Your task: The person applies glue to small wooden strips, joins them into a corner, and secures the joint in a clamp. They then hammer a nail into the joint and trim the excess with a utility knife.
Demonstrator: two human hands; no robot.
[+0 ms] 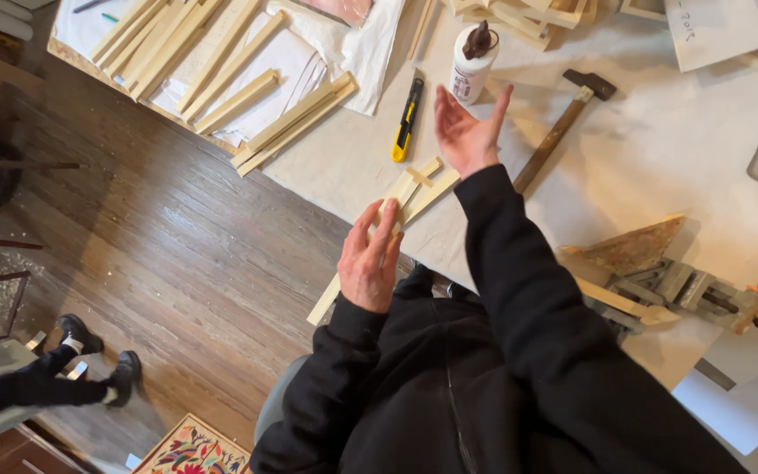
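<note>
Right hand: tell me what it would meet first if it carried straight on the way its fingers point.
Probably the glue bottle: the right hand is open, its fingers aimed up the table toward it. Height is unclear, so it might pass above.

Pale raw wood strips (401, 197) look sanded smooth and matt. The surface (660, 140) is covered in matt off-white cloth, or maybe paper. The hammer (563, 127) has a worn wooden handle and dull metal head. The glue bottle (472, 63) and yellow utility knife (407, 118) are glossy plastic. The floor (160, 254) is scuffed dark wood.
</note>
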